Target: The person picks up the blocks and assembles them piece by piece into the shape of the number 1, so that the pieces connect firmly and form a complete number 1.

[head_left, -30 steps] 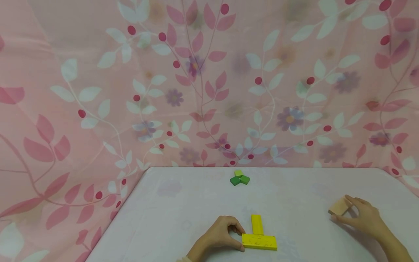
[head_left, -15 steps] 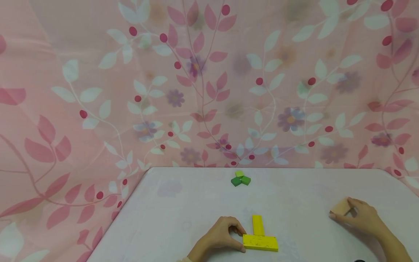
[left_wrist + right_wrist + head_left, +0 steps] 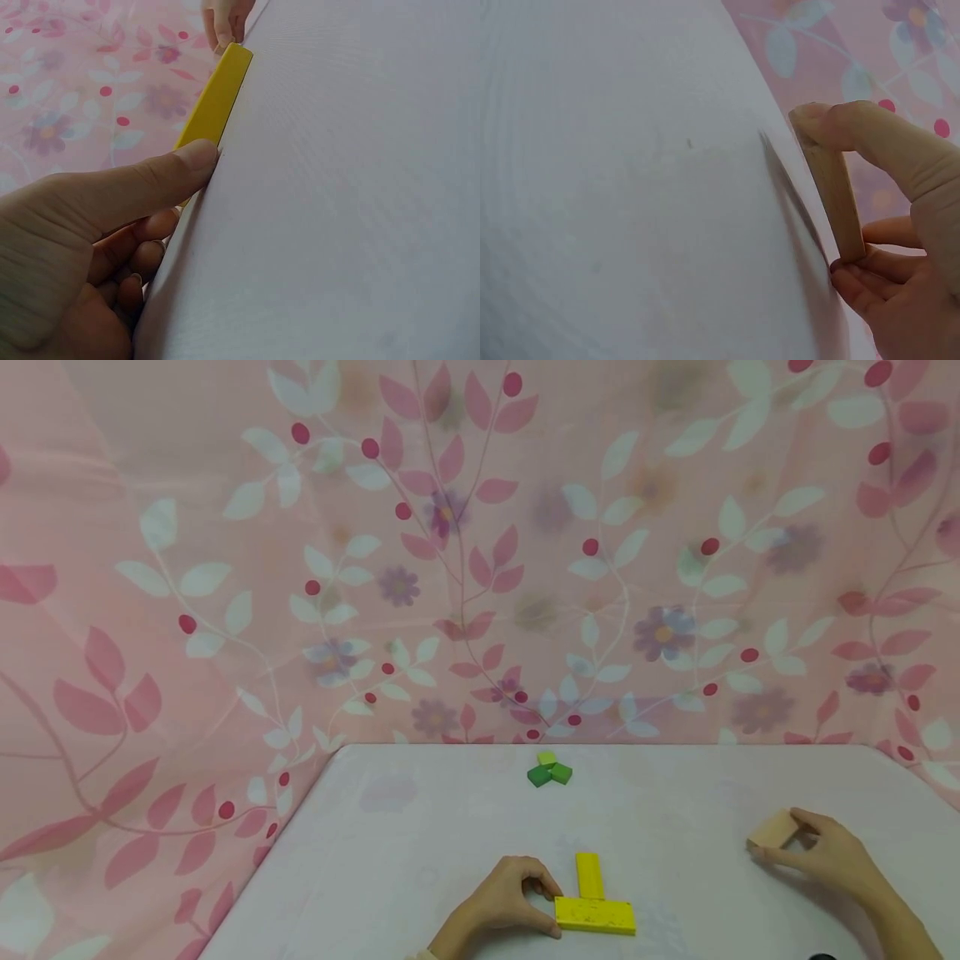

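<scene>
In the head view my left hand [image 3: 504, 897] pinches the left end of a yellow rectangular block [image 3: 595, 916] lying on the table, thumb at the near edge and fingers at the far edge. A second, narrower yellow block [image 3: 589, 877] extends away from its far side, so the two make an upside-down T. The left wrist view shows my thumb pressed to the end of the yellow block [image 3: 219, 94]. On the right side, my right hand [image 3: 836, 856] grips a plain wooden block [image 3: 774, 829] between thumb and fingers; it looks tilted, slightly above the table.
Several small green blocks [image 3: 550, 770], light and dark, sit together near the table's back edge. A white cloth covers the table [image 3: 420, 827]. Pink floral fabric [image 3: 480, 568] hangs behind and at the left. Part of a dark round object [image 3: 822, 957] shows at the bottom right.
The wooden block has turned and shifted slightly in my right hand, its fingers adjusting around it. My left hand and the yellow blocks stay put. A dark round edge has appeared at the bottom right.
</scene>
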The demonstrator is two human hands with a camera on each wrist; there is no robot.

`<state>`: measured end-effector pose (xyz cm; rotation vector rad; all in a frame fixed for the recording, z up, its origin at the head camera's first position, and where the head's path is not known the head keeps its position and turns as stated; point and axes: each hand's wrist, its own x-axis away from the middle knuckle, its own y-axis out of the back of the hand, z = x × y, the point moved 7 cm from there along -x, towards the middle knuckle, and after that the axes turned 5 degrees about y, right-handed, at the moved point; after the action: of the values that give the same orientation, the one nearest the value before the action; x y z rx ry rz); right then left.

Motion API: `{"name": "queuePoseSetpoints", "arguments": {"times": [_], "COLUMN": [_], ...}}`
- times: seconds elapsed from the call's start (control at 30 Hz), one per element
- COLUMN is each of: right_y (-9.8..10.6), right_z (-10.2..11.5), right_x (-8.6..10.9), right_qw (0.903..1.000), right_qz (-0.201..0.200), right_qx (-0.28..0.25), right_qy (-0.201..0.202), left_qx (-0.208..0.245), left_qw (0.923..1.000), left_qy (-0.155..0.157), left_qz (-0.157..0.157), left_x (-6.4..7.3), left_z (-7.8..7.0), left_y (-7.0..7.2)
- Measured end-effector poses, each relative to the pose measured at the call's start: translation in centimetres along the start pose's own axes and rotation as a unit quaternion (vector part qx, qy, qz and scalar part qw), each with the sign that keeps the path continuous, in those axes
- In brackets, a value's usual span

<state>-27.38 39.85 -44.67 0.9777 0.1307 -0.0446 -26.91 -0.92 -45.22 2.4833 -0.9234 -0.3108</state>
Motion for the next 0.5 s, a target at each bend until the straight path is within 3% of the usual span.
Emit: {"name": "queuePoseSetpoints", "arguments": {"times": [0.5], "right_y": [0.1], "right_z": [1.9], "right_x": [-0.2], "right_qw": [0.9992], "right_qz": [-0.004], "right_qx": [-0.028], "right_qy": [0.028], "left_qx": [0.005], "left_qw": [1.0], "left_qy": [-0.002], "left_qz": [0.0], "left_x": [0.0], "left_z": [0.0], "left_y": [0.0]}}
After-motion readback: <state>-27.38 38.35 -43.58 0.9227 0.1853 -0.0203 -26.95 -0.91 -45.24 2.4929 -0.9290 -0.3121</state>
